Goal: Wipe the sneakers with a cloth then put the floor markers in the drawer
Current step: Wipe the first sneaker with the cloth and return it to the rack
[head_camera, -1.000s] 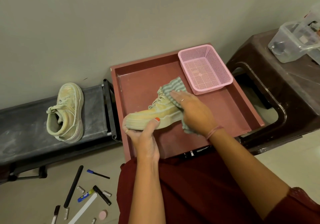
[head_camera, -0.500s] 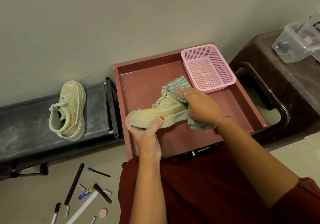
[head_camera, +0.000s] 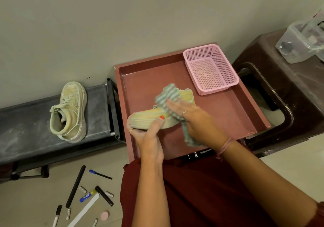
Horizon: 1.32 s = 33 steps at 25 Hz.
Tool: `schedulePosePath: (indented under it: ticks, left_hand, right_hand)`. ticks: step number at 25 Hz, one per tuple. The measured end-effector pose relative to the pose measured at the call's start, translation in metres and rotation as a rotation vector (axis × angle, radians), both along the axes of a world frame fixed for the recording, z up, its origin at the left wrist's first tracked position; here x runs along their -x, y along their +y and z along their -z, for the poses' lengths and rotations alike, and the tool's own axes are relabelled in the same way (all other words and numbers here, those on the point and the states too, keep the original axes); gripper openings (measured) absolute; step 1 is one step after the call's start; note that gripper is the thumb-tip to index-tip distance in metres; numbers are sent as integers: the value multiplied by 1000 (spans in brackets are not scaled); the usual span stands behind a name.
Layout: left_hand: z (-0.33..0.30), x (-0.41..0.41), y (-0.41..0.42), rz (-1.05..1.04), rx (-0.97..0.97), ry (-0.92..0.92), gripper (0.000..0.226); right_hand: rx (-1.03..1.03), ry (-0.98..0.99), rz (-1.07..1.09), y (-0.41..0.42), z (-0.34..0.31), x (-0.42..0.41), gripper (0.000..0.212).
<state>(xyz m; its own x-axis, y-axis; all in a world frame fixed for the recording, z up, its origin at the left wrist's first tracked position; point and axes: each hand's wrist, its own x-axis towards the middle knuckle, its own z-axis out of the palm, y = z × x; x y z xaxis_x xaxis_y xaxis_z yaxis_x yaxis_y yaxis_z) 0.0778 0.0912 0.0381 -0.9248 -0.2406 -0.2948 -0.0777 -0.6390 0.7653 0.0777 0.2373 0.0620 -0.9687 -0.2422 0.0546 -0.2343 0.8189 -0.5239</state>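
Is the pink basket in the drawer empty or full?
Empty: the pink basket shows only its bare mesh bottom, sitting in the drawer.

- The drawer [head_camera: 219, 121] has bare floor right of the held sneaker [head_camera: 150, 117]; the pink basket [head_camera: 210, 69] fills its far right corner.
- Markers [head_camera: 75, 186] and small items clutter the floor at left.
- The second sneaker [head_camera: 70, 111] occupies the rack [head_camera: 21, 121].

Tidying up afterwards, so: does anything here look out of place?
Yes: markers, batteries and other small items lie scattered on the floor, and the second sneaker lies tipped on its side on the bench.
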Motion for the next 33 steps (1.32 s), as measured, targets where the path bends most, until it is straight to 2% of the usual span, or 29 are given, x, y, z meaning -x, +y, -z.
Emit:
schedulePosePath:
  ticks: [3,7,9,13,15,17,21,23,25,27,28,30,33]
  left_hand:
    - [-4,0,2,-10,-6,0,84]
    - [-4,0,3,-73,-39,-70,65]
    - [-1,1,2,-94,-61,-98,71]
    - [4,4,0,-63,-68,-111,99]
    - [6,5,0,-57,-62,-105,99]
    - [8,3,-1,-55,-62,-96,92]
    - [5,3,0,-92,-84,-158,81]
    - [5,2,4,-128,-104,-216,66]
    - [4,3,6,-145,-123,-250,58]
    - [3,1,9,-129,-95,-232,60]
    - [3,0,10,-120,-81,-236,60]
    - [0,-2,10,-78,-121,-266,63]
    - [2,-4,2,-23,-163,-266,64]
  right_hand:
    - [-66,-30,194,6,7,5,93]
    - [-95,169,13,-38,13,-32,78]
    - [-138,143,81,-21,34,-34,82]
    - [-255,65,277,7,62,-19,91]
    - [-144,-27,378,15,76,-1,87]
    - [139,-193,450,28,80,19,82]
    - [562,-432,374,48,59,36,74]
    - [596,-326,460,41,47,35,70]
    - [504,-139,545,22,40,20,63]
    - [261,-14,408,-4,38,-10,68]
    - [75,84,324,-18,37,-24,71]
    - [-163,264,231,-29,42,-41,67]
    - [-231,234,411,-9,36,-28,68]
